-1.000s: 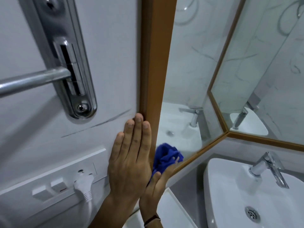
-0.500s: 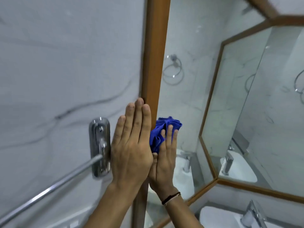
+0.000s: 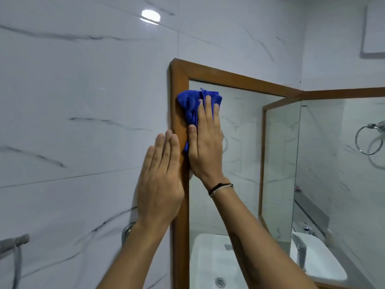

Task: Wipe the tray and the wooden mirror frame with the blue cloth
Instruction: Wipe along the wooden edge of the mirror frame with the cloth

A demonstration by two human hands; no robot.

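I see no brand, label or legible writing anywhere in this view, so I go straight to what holds what: the only vessel-like thing is a white washbasin (image 3: 216,261), seen as a reflection low in the mirror glass (image 3: 235,142), and it looks empty apart from the round drain at its bottom edge. My right hand (image 3: 205,147) lies flat against the upper left part of the mirror, fingers (image 3: 215,113) long and close together, pressing the blue cloth (image 3: 192,105) onto the wooden mirror frame (image 3: 180,222). The cloth is bunched into folds and sits on the frame's left upright just below the top left corner, spilling over a little onto the glass; the thumb runs up its left edge. A thin dark and pale band (image 3: 220,187) circles that wrist. My left hand (image 3: 160,184) holds nothing: it rests palm-down on the white marble wall tile (image 3: 83,101) right beside the frame, fingers straight and pressed side by side, with its right edge overlapping the wood. The two hands sit just beside each other (whether they actually touch, I cannot tell). The frame's top rail runs off to the right to a corner where a second mirror panel (image 3: 343,163) meets the first, and a chrome towel ring (image 3: 368,140) shows in that panel. A chrome fitting (image 3: 14,243) pokes in at the lower left. I cannot see the tray from here.
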